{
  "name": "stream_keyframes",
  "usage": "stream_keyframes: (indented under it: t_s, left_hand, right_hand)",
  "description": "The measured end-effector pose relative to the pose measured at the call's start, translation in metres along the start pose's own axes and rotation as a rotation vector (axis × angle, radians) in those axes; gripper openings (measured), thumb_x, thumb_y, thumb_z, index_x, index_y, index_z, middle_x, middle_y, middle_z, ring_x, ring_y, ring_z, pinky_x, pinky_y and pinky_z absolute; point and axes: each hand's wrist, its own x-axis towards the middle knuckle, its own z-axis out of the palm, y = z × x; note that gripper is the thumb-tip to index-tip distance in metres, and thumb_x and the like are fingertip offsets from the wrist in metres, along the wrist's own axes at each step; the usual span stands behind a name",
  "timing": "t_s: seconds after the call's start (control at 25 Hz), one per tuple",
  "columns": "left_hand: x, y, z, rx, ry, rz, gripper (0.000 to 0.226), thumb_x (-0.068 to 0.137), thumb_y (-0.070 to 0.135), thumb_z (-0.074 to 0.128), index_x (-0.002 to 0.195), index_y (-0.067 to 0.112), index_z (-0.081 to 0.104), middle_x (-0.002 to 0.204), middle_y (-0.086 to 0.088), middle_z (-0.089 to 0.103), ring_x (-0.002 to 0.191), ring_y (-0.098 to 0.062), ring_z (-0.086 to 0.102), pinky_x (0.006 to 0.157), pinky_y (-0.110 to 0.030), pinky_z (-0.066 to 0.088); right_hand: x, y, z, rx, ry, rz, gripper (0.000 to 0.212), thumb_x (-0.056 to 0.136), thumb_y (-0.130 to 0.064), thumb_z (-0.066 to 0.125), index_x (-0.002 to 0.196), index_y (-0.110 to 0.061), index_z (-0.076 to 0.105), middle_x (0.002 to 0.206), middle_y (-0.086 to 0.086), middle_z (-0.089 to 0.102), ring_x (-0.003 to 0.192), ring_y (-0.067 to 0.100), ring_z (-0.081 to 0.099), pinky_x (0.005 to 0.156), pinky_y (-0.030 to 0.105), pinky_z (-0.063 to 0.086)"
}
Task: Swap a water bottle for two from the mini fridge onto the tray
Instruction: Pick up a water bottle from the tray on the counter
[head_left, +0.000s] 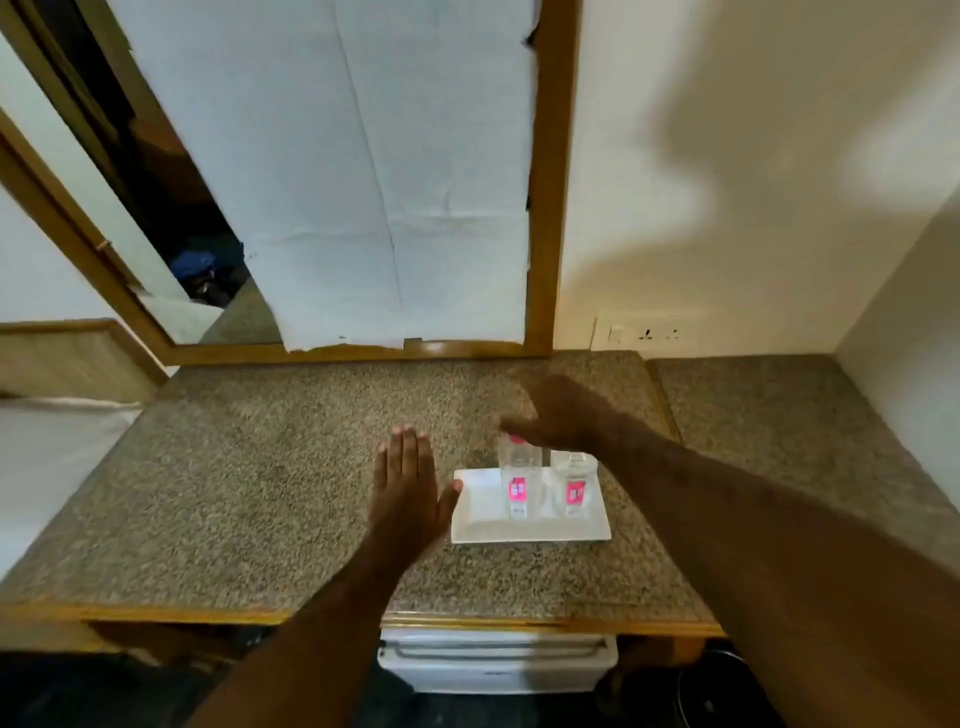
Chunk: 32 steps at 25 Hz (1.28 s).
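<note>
A white rectangular tray (483, 530) lies on the speckled granite counter (260, 467). Two clear water bottles with pink labels stand upright on it: the left bottle (515, 488) and the right bottle (574, 488). My left hand (408, 493) is flat and open, fingers together, just left of the tray with the thumb over its left edge. My right hand (556, 415) hovers blurred above and behind the bottle tops, fingers spread, holding nothing. The white mini fridge (496, 662) sits under the counter's front edge, its door closed.
A wood-framed mirror (545, 208) partly covered with white paper stands behind the counter. A wall socket (660, 333) is at the back right. A lower granite ledge (779, 426) extends to the right. White bedding (47, 457) lies at the left.
</note>
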Motion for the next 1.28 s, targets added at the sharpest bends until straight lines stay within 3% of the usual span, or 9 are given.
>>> stream_keyframes:
  t_s: [0.16, 0.32, 0.44, 0.52, 0.6, 0.68, 0.92, 1.08, 1.28]
  left_hand:
    - [-0.059, -0.005, 0.057, -0.057, -0.178, -0.054, 0.079, 0.092, 0.055, 0.026, 0.146, -0.003, 0.021, 0.154, -0.028, 0.025, 0.144, -0.041, 0.017, 0.117, -0.057, 0.021]
    - [-0.088, -0.007, 0.08, -0.044, -0.245, -0.024, 0.079, 0.094, 0.055, 0.024, 0.146, -0.003, 0.02, 0.155, -0.027, 0.025, 0.145, -0.041, 0.017, 0.117, -0.056, 0.02]
    - [-0.098, -0.008, 0.089, -0.033, -0.288, -0.027, 0.079, 0.093, 0.056, 0.025, 0.147, -0.002, 0.019, 0.156, -0.025, 0.021, 0.146, -0.04, 0.013, 0.118, -0.054, 0.016]
    - [-0.103, -0.006, 0.089, -0.02, -0.321, -0.031, 0.079, 0.094, 0.056, 0.025, 0.147, -0.002, 0.019, 0.157, -0.025, 0.019, 0.146, -0.039, 0.011, 0.119, -0.053, 0.016]
    - [-0.109, 0.0, 0.09, -0.001, -0.318, -0.006, 0.078, 0.094, 0.054, 0.024, 0.145, -0.004, 0.022, 0.155, -0.028, 0.022, 0.145, -0.041, 0.014, 0.118, -0.054, 0.018]
    - [-0.111, 0.011, 0.088, -0.007, -0.315, 0.022, 0.075, 0.094, 0.051, 0.026, 0.143, -0.006, 0.029, 0.151, -0.03, 0.03, 0.143, -0.044, 0.022, 0.116, -0.056, 0.023]
    - [-0.103, 0.092, 0.091, -0.002, -0.342, 0.233, 0.069, 0.095, 0.047, 0.025, 0.146, 0.0, 0.024, 0.154, -0.025, 0.027, 0.145, -0.038, 0.019, 0.117, -0.05, 0.023]
    - [-0.087, 0.171, 0.105, -0.021, -0.344, 0.376, 0.067, 0.095, 0.045, 0.024, 0.146, 0.002, 0.026, 0.155, -0.023, 0.027, 0.145, -0.037, 0.019, 0.118, -0.047, 0.021]
    - [-0.058, 0.267, 0.138, -0.039, -0.338, 0.46, 0.063, 0.096, 0.041, 0.028, 0.144, 0.0, 0.028, 0.153, -0.025, 0.03, 0.144, -0.038, 0.021, 0.115, -0.05, 0.024]
  right_hand:
    - [0.008, -0.002, 0.028, -0.322, -0.356, 0.072, 0.098, 0.063, -0.048, 0.083, 0.143, -0.019, 0.035, 0.141, 0.007, 0.053, 0.131, 0.029, 0.045, 0.114, 0.055, 0.024]
    - [0.014, -0.008, 0.042, -0.478, -0.359, 0.027, 0.076, 0.067, -0.024, 0.085, 0.132, -0.02, 0.046, 0.132, 0.006, 0.06, 0.128, 0.025, 0.049, 0.116, 0.059, -0.003]
    - [0.011, -0.017, 0.037, -0.452, -0.296, 0.012, 0.062, 0.066, -0.02, 0.085, 0.119, -0.019, 0.053, 0.117, 0.005, 0.068, 0.118, 0.026, 0.056, 0.118, 0.056, 0.004]
    - [0.003, -0.027, 0.028, -0.382, -0.238, -0.003, 0.06, 0.063, -0.023, 0.087, 0.113, -0.018, 0.056, 0.11, 0.003, 0.069, 0.11, 0.026, 0.059, 0.115, 0.052, 0.019]
    - [-0.009, -0.038, 0.012, -0.287, -0.215, 0.0, 0.062, 0.06, -0.024, 0.089, 0.113, -0.017, 0.057, 0.107, 0.003, 0.068, 0.103, 0.025, 0.06, 0.098, 0.044, 0.042]
    - [-0.024, -0.045, -0.008, -0.211, -0.269, 0.021, 0.064, 0.059, -0.021, 0.089, 0.114, -0.017, 0.057, 0.108, 0.003, 0.065, 0.097, 0.022, 0.059, 0.079, 0.036, 0.052]
    - [-0.085, -0.012, -0.055, -0.355, -0.504, 0.13, 0.062, 0.062, -0.019, 0.088, 0.117, -0.017, 0.06, 0.109, 0.004, 0.062, 0.091, 0.021, 0.056, 0.059, 0.026, 0.044]
    - [-0.138, 0.068, -0.056, -0.487, -0.56, 0.246, 0.059, 0.063, -0.014, 0.086, 0.116, -0.014, 0.061, 0.111, 0.008, 0.063, 0.095, 0.024, 0.059, 0.06, 0.03, 0.049]
    - [-0.208, 0.203, -0.025, -0.467, -0.505, 0.366, 0.047, 0.07, -0.01, 0.078, 0.113, -0.009, 0.059, 0.115, 0.014, 0.063, 0.106, 0.031, 0.06, 0.086, 0.04, 0.056]
